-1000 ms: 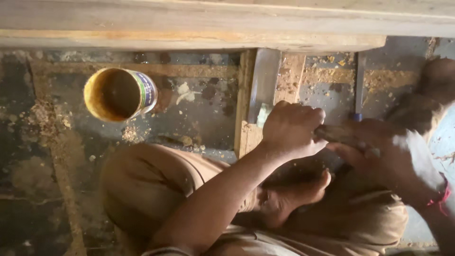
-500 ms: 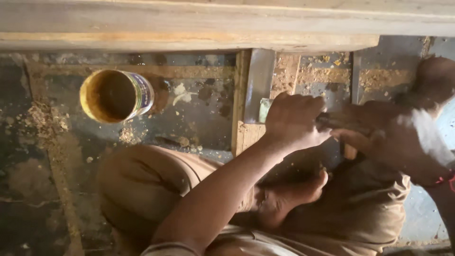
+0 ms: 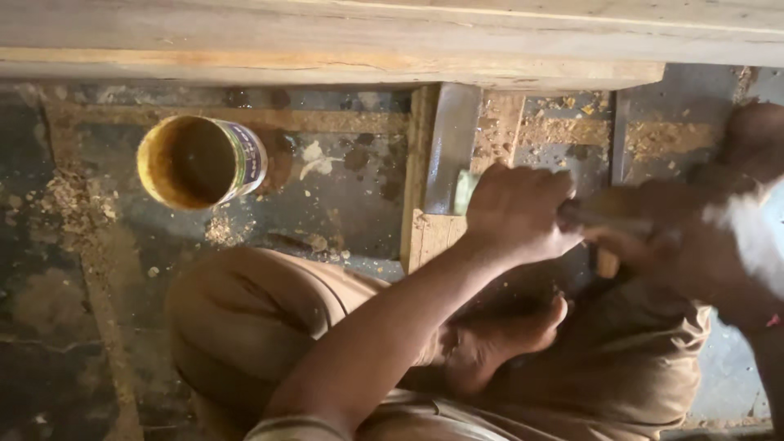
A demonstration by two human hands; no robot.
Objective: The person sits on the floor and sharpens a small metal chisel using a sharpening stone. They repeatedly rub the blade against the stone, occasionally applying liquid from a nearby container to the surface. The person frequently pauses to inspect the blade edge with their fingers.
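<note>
- I look down from the head camera at a person crouched on a dusty workshop floor, knees in tan trousers filling the lower middle of the view.
- My left hand (image 3: 518,214) is curled into a fist around a slim dark tool handle (image 3: 608,219); the fingers are pressed tight on it.
- My right hand (image 3: 694,253) meets the same handle from the other side. It is motion-blurred, so I cannot tell whether it clamps the handle or only steadies it.
- Compared with half a second ago, both hands sit slightly lower and nearer the knees, and the right hand is more smeared, so the pair is working quickly.
- Directly beneath the grip lies a short pale wooden block (image 3: 433,237), touching a grey metal strip (image 3: 451,143) that runs away from the hands toward the plank.
- I judge that the handle is being driven or scraped against the wood under the fists; the tool's tip is hidden.
- A long raw timber plank (image 3: 327,41) crosses the far side of the view, beyond the hands.
- Well away from the grip on the left-hand side stands an open tin can (image 3: 198,162), yellow-stained inside; it has kept its place.
- Sawdust (image 3: 69,200) lies scattered on the floor around the can.
</note>
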